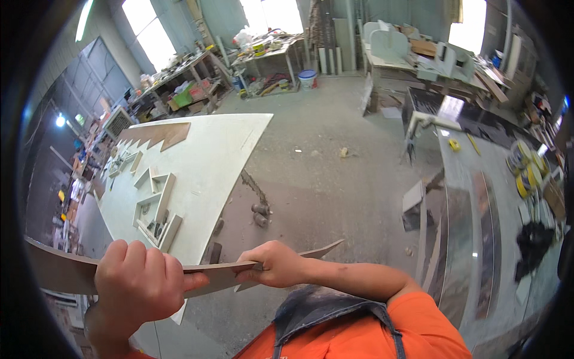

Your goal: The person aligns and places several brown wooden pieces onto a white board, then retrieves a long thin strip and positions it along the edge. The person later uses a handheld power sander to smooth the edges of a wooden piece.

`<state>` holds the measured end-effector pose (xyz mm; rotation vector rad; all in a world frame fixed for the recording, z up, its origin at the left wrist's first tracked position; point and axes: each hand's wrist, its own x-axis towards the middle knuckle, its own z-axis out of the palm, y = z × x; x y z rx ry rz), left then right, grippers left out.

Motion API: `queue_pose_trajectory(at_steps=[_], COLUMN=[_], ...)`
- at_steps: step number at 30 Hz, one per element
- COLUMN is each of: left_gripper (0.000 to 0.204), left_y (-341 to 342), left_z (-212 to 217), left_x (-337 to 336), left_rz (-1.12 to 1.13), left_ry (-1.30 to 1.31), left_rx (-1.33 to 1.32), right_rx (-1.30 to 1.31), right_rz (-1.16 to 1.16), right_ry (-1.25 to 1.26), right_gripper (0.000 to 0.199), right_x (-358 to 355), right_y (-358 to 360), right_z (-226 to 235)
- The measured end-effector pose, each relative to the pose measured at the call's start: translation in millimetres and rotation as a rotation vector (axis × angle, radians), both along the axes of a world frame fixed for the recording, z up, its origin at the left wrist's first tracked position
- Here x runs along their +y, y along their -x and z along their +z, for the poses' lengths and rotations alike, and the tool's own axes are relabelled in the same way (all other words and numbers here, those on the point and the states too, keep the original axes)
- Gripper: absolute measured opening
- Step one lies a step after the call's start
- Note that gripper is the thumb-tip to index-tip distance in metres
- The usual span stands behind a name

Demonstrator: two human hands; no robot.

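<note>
Both hands close on a long, thin brown curved wooden strip [215, 276] across the lower frame: left hand [140, 281] wraps it, right hand [272, 264] pinches it, steadying it level beside the white table [215, 149].

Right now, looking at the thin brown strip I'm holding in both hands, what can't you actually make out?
- Thin brown strip, head view: its left end runs into the dark fisheye rim, so its full length is cut off.
- Left hand: its grip covers the strip's middle; the surface beneath is hidden.
- Right hand: the fingertips curl behind the strip.
- Small pieces in the white frames on the pale board: too small to identify.
</note>
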<state>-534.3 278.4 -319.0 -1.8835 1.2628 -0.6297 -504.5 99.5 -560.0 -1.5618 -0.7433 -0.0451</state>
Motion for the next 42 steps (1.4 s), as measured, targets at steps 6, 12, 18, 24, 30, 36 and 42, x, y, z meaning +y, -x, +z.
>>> queue_pose_trajectory(at_steps=[6, 12, 18, 24, 30, 36, 42], left_gripper=[0.069, 0.052, 0.049, 0.058, 0.077, 0.076, 0.07], left_y=[-89, -203, -326, -430, -341, -241, -291], left_z=[31, 38, 50, 73, 17, -282, -379], left_x=[-106, -194, -256, -289, -241, -244, -325], left_rz=[0.111, 0.162, 0.213, 0.191, 0.569, 1.321, 1.332], left_ry=[-0.006, -0.081, -0.124, -0.055, 0.664, 1.971, 2.543], left_rx=[-0.008, -0.001, 0.071, -0.027, -0.887, -1.234, -1.413], right_rx=[-0.007, 0.116, 0.256, 0.406, 0.611, 0.71, 0.874], right_rz=[0.168, 0.373, 0.489, 0.665, 0.797, 0.897, 0.932], right_ry=[-0.036, -0.149, -0.272, -0.4, -0.386, -0.335, -0.456], right_gripper=[0.02, 0.021, 0.025, 0.026, 0.025, 0.029, 0.034], right_x=[-76, -129, -160, -176, -205, -214, -206], right_y=[-108, -220, -325, -418, -506, -572, -611], right_z=[14, 13, 10, 31, 42, 56, 50])
